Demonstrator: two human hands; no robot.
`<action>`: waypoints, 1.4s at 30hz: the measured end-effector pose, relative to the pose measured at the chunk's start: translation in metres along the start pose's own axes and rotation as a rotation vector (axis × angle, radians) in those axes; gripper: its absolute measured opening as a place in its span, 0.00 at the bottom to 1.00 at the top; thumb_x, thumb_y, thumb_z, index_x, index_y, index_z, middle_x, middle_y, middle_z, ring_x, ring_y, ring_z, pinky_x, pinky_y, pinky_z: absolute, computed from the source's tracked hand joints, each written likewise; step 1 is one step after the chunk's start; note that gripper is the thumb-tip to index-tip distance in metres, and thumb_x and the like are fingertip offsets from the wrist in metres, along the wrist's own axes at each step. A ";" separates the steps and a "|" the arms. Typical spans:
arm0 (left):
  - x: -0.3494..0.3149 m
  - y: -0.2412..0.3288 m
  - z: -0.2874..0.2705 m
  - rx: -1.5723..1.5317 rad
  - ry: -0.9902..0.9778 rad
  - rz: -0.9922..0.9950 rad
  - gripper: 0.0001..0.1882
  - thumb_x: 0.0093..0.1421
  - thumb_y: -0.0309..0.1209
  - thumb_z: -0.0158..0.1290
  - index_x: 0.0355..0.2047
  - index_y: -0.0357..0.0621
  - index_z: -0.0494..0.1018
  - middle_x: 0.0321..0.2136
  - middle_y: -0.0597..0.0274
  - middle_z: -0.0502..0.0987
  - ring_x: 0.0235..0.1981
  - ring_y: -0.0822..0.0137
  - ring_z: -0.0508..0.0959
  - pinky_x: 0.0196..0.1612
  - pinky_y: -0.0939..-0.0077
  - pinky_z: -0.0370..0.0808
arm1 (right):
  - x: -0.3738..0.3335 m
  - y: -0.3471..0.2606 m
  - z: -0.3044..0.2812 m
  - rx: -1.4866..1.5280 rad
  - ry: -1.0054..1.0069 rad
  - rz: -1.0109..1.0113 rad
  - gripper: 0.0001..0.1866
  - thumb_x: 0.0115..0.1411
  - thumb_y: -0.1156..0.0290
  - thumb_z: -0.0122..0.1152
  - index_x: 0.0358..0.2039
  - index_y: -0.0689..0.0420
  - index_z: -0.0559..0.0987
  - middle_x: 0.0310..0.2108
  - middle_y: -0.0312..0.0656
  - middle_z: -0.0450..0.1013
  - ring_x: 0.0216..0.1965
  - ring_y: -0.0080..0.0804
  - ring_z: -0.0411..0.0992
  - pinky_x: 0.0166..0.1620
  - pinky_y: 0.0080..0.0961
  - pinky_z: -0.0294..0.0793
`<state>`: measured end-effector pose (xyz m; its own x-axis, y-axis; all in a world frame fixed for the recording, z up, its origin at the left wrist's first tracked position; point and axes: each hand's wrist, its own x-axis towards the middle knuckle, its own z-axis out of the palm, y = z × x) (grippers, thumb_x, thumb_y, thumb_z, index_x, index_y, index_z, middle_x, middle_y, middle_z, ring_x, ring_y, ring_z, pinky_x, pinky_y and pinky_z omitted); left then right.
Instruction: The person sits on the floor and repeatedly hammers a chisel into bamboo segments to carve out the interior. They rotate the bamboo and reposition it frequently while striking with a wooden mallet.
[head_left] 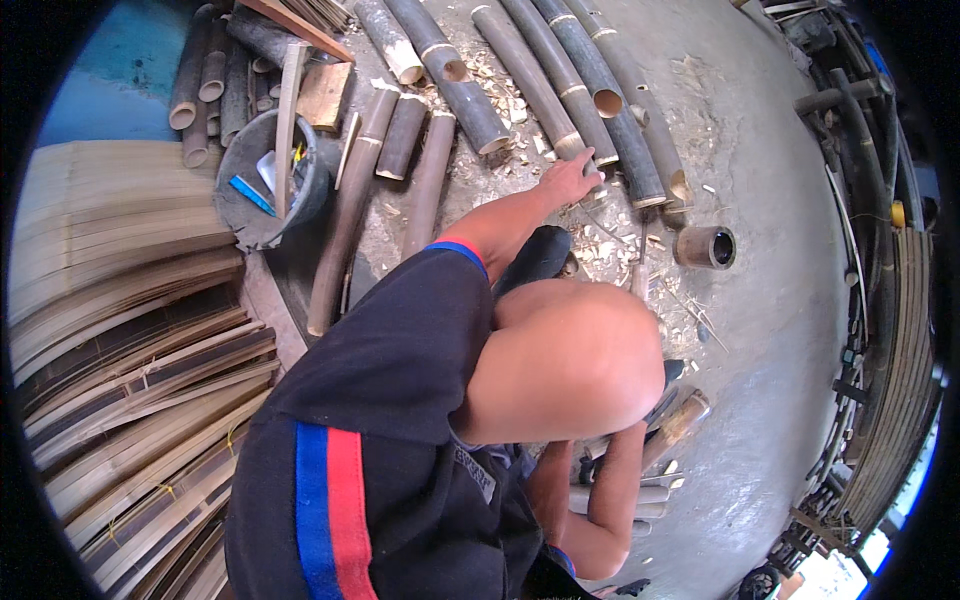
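Note:
My left hand [573, 180] reaches forward at the ends of the bamboo poles. Its fingers are stretched out and apart, by the pale cut end of a dark bamboo pole [530, 90]; whether they touch it I cannot tell. My bare bent knee [570, 360] fills the middle. Behind it my right forearm [615, 480] runs up from the lower edge, and the right hand is hidden. Just past the knee a tool with a pale handle [640, 282] and a thin dark blade shows among the shavings. Right of it lies a short bamboo section [706, 247].
A dark bucket [228, 200] stands at the left, with bamboo pieces [350, 220] beside it. Split bamboo strips [140, 400] are stacked at the lower left. Wood shavings [610, 250] litter the concrete floor [760, 380]. More poles and strips [885, 350] line the right edge.

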<state>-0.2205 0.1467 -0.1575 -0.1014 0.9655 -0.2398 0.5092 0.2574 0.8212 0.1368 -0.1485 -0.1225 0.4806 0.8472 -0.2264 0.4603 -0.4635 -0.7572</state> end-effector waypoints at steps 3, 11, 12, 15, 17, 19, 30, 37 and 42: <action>0.009 -0.011 0.010 -0.008 0.094 -0.101 0.38 0.60 0.57 0.57 0.67 0.64 0.61 0.51 0.32 0.74 0.58 0.39 0.73 0.61 0.49 0.70 | 0.018 -0.010 -0.015 -0.022 -0.017 0.002 0.38 0.59 0.44 0.66 0.52 0.70 0.74 0.47 0.67 0.76 0.48 0.62 0.76 0.51 0.49 0.74; -0.052 0.017 -0.008 -0.915 0.464 -0.111 0.37 0.56 0.40 0.62 0.65 0.49 0.64 0.49 0.45 0.75 0.52 0.47 0.77 0.60 0.55 0.73 | 0.033 -0.018 -0.031 -0.053 0.029 0.021 0.39 0.58 0.41 0.65 0.52 0.67 0.76 0.46 0.63 0.78 0.48 0.58 0.78 0.50 0.47 0.76; -0.055 0.022 -0.021 -1.107 0.519 -0.209 0.37 0.56 0.39 0.63 0.65 0.46 0.63 0.49 0.46 0.75 0.51 0.49 0.78 0.59 0.56 0.74 | 0.030 -0.019 -0.028 -0.061 0.028 0.019 0.39 0.58 0.41 0.65 0.52 0.67 0.76 0.46 0.63 0.78 0.48 0.57 0.78 0.50 0.47 0.76; -0.063 -0.001 -0.066 -1.233 0.416 -0.311 0.37 0.57 0.36 0.63 0.64 0.40 0.60 0.49 0.48 0.75 0.49 0.54 0.79 0.55 0.57 0.78 | 0.010 -0.026 0.000 -0.212 -0.062 0.012 0.39 0.58 0.39 0.64 0.52 0.66 0.77 0.46 0.61 0.78 0.47 0.55 0.78 0.50 0.46 0.77; -0.065 0.014 -0.085 -1.267 0.172 -0.254 0.34 0.58 0.36 0.63 0.61 0.38 0.62 0.49 0.50 0.75 0.48 0.59 0.79 0.50 0.60 0.81 | -0.019 -0.018 0.004 -0.436 -0.140 0.077 0.39 0.58 0.38 0.64 0.51 0.65 0.78 0.46 0.60 0.79 0.47 0.54 0.79 0.49 0.46 0.77; -0.091 0.029 -0.091 -1.143 0.281 -0.061 0.33 0.58 0.35 0.65 0.59 0.38 0.63 0.47 0.53 0.76 0.45 0.61 0.80 0.47 0.62 0.81 | -0.059 -0.013 0.018 -0.685 -0.310 0.166 0.39 0.57 0.38 0.64 0.51 0.64 0.78 0.46 0.59 0.79 0.47 0.53 0.79 0.49 0.46 0.78; -0.050 0.159 -0.217 -0.476 0.418 0.419 0.38 0.55 0.51 0.68 0.53 0.28 0.72 0.43 0.54 0.80 0.38 0.63 0.79 0.48 0.64 0.76 | -0.140 -0.040 0.061 -0.908 -0.498 0.069 0.31 0.60 0.40 0.62 0.44 0.60 0.80 0.39 0.50 0.82 0.42 0.49 0.82 0.45 0.46 0.81; 0.029 0.303 -0.251 -0.697 -0.070 0.722 0.31 0.58 0.45 0.67 0.53 0.36 0.72 0.44 0.50 0.83 0.43 0.56 0.84 0.54 0.57 0.79 | -0.137 0.022 0.102 -0.637 -0.399 0.084 0.28 0.65 0.49 0.55 0.54 0.60 0.73 0.45 0.58 0.79 0.46 0.57 0.80 0.50 0.48 0.79; -0.017 0.308 -0.124 -0.618 -0.283 0.965 0.25 0.67 0.55 0.54 0.42 0.45 0.78 0.37 0.66 0.80 0.38 0.73 0.78 0.46 0.73 0.74 | -0.126 -0.038 0.070 -0.482 -0.469 0.205 0.28 0.62 0.51 0.53 0.51 0.64 0.74 0.44 0.64 0.78 0.50 0.60 0.77 0.53 0.53 0.76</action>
<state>-0.1675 0.2144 0.1638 0.3321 0.7477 0.5750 -0.2365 -0.5242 0.8181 0.0062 -0.2190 -0.1079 0.2704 0.7029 -0.6579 0.7263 -0.5975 -0.3398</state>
